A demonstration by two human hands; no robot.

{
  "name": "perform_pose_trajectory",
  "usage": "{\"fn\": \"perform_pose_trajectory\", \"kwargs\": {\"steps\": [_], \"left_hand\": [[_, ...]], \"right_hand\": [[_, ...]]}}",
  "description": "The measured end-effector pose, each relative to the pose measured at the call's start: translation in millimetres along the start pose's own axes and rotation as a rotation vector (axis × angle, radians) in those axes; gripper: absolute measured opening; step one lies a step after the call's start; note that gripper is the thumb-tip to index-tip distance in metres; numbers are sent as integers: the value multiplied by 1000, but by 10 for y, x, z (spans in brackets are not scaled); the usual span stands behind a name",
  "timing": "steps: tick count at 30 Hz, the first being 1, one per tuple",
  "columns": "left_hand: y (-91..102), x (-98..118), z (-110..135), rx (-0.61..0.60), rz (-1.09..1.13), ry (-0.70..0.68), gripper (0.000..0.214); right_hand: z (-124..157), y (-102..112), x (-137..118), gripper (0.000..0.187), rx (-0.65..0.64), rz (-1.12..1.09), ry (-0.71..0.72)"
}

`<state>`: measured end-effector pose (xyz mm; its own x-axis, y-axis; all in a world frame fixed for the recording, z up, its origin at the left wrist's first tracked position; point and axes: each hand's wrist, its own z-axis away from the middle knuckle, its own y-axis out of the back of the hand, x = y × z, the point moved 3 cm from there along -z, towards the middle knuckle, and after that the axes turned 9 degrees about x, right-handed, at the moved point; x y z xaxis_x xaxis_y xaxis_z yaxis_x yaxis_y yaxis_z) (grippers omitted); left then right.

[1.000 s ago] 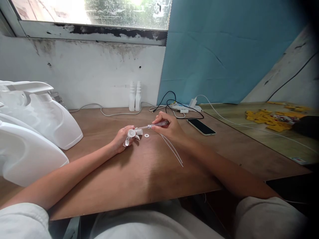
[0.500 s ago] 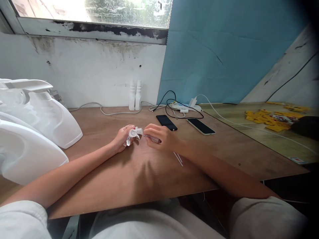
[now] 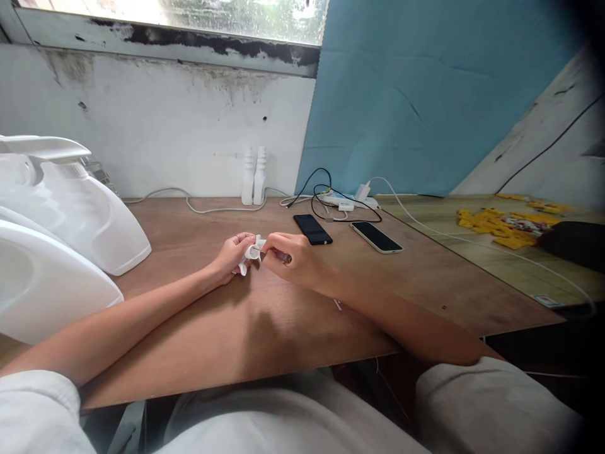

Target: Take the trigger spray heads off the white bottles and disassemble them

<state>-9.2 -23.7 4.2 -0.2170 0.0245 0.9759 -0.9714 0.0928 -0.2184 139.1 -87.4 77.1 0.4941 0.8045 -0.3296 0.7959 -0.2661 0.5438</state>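
My left hand (image 3: 231, 255) rests on the wooden table (image 3: 265, 328) and is closed round a small white plastic part (image 3: 252, 251). My right hand (image 3: 295, 258) sits right beside it, closed on a small screwdriver (image 3: 278, 253) with a clear reddish handle. The tool's thin tip points left and touches the white part. Both forearms lie on the tabletop.
Two large white plastic housings (image 3: 70, 208) fill the left side. Two small white bottles (image 3: 253, 176) stand at the wall. A black phone (image 3: 312, 228) and a second phone (image 3: 376, 237) lie beyond my hands, near tangled cables (image 3: 331, 198). Yellow pieces (image 3: 501, 224) lie far right.
My right hand slid left along the screwdriver and closed in on the white part, uncovering the black phone. The washer and thin white strips are now mostly hidden under my right hand and wrist.
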Motion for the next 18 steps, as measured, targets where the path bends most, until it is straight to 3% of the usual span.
{"fn": "perform_pose_trajectory", "kwargs": {"steps": [4,6,14,18], "left_hand": [[1,8,8,-8,33,32,26],[-7,7,15,-27,26,44,28],[-8,27,15,-36,94,47,28],[-22,56,36,-58,123,57,29]], "right_hand": [[-31,32,100,13,1,-239,-340],[-38,56,141,15,-6,-344,-439],[90,-11,182,15,169,-568,-473],[171,-52,195,16,188,-553,-425]]}}
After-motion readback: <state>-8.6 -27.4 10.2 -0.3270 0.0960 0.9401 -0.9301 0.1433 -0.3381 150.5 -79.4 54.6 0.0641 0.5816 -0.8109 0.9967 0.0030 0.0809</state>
